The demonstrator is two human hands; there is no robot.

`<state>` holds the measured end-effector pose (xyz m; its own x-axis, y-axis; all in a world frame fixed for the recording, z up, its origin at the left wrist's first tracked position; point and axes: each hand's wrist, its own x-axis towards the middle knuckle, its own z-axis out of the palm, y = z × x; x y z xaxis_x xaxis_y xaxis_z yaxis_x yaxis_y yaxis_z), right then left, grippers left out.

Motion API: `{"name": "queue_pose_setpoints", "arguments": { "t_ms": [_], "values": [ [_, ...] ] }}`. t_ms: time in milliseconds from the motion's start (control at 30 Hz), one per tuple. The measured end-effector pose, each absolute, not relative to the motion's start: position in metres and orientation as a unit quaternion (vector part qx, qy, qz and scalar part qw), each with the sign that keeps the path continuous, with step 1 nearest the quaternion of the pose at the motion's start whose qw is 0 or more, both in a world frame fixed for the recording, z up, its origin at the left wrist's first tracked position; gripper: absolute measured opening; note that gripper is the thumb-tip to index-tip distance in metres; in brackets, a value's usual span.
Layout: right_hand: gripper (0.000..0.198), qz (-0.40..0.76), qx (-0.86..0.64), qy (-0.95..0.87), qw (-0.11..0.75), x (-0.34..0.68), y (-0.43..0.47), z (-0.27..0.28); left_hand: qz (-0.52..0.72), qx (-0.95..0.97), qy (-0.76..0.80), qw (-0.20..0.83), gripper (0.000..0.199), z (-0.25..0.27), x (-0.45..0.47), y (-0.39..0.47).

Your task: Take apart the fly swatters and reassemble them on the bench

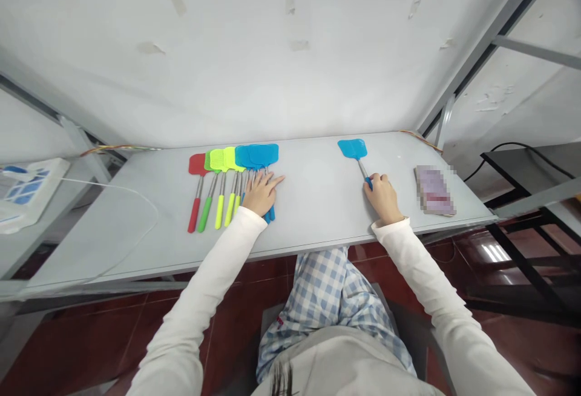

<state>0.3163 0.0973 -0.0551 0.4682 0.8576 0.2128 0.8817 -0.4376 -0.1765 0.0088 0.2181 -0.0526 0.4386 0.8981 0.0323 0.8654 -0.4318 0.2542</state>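
Observation:
Several fly swatters lie side by side on the grey table (308, 202), heads toward the wall and overlapping. From the left come a red fly swatter (195, 202), a green fly swatter (206, 209), yellow fly swatters (219, 205) and blue fly swatters (264, 154). My left hand (261, 195) rests on the blue ones with its fingers spread, covering part of their handles. Farther right, my right hand (382, 197) is closed around the blue handle of a single fly swatter (353, 148). Its head points up and left, at or just above the tabletop.
A blurred-out rectangular object (434, 191) lies at the table's right. A white and blue device (29, 193) stands on a surface at far left, with a thin white cable crossing the table. Metal frame posts (454, 99) and the white wall (290, 81) border the back.

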Motion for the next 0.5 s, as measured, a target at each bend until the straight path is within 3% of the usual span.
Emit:
{"name": "queue_pose_setpoints", "arguments": {
  "t_ms": [167, 300, 500],
  "values": [
    [0.043, -0.095, -0.816, -0.545, 0.166, 0.35, 0.081, -0.052, 0.093, 0.835, 0.533, 0.1, 0.053, -0.058, -0.006, 0.222],
    [0.065, -0.127, -0.894, -0.41, 0.128, 0.401, 0.05, -0.032, 0.122, 0.823, 0.55, 0.074, 0.055, -0.06, -0.009, 0.222],
    [0.121, 0.044, -0.963, -0.265, 0.03, 0.446, 0.027, -0.009, 0.176, 0.744, 0.644, -0.033, 0.052, -0.057, 0.008, 0.21]
  ]
}}
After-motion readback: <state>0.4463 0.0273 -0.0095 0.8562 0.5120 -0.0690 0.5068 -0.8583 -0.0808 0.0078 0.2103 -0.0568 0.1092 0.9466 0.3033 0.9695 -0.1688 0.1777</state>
